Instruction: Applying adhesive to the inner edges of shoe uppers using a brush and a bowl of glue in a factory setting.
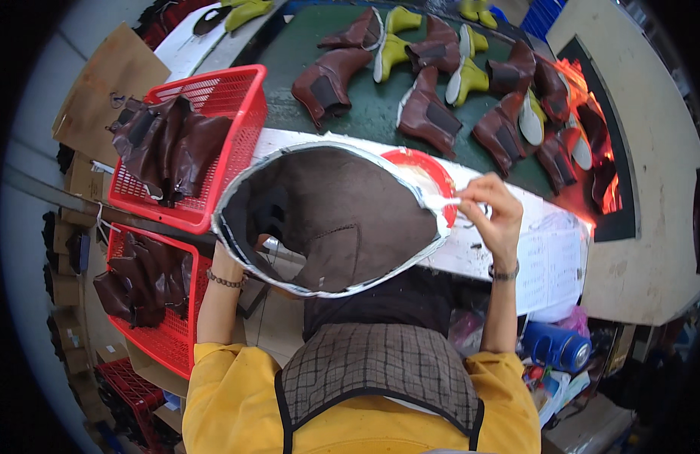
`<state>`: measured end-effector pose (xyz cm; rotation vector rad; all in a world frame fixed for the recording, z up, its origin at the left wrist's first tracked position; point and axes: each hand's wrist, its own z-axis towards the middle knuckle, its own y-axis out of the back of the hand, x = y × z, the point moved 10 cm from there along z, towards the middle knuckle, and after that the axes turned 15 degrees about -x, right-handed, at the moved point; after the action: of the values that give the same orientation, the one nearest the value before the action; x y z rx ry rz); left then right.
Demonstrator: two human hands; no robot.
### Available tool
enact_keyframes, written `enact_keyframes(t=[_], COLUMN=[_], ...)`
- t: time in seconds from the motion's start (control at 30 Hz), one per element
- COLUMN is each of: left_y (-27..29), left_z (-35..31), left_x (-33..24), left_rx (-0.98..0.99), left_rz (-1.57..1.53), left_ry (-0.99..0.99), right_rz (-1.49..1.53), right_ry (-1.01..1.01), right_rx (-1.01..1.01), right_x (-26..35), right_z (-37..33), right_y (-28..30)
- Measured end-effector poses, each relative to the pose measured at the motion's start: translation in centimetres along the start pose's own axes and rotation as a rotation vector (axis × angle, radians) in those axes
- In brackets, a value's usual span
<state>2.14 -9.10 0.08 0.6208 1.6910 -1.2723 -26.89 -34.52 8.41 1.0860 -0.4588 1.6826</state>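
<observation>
A dark brown boot upper [350,197] is held up in front of me. Its wide lower opening faces me, and the edge looks whitish all round. My left hand [230,261] holds it from the left, with most of the fingers hidden behind the upper. In a pinch, my right hand [492,210] grips a small white brush [441,201], whose tip meets the right-hand edge of the opening. Just behind that edge sits a red bowl [443,172] with whitish stuff inside, partly covered by the upper.
Two red plastic baskets [247,113] at the left hold more brown uppers. Several brown boots [429,113] on yellow-green lasts stand on a green belt [282,57]. An opening glowing orange [611,189] lies at right. Paper sheets [550,265] and a blue flask [558,346] are nearer.
</observation>
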Motion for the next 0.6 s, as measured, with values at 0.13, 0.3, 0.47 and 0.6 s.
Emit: enact_keyframes(t=[0.13, 0.3, 0.47, 0.6], left_y=[0.7, 0.1, 3.4, 6.5], left_z=[0.3, 6.0, 14.3, 22.2], left_x=[-1.7, -8.5, -17.8, -24.3], left_rx=[-0.077, -0.360, -0.510, -0.566], left_rz=[-0.064, -0.332, 0.206, 0.854], left_ry=[-0.094, -0.035, -0.172, -0.391], right_rz=[0.185, 0.158, 0.070, 0.056], right_ry=[-0.215, -0.534, -0.607, -0.612], right_rx=[-0.197, -0.430, -0.489, -0.527], right_x=[-4.3, -16.2, -20.8, -19.9], right_z=[-1.3, -3.7, -6.5, -6.4], right_y=[1.1, 3.1, 2.5, 2.2])
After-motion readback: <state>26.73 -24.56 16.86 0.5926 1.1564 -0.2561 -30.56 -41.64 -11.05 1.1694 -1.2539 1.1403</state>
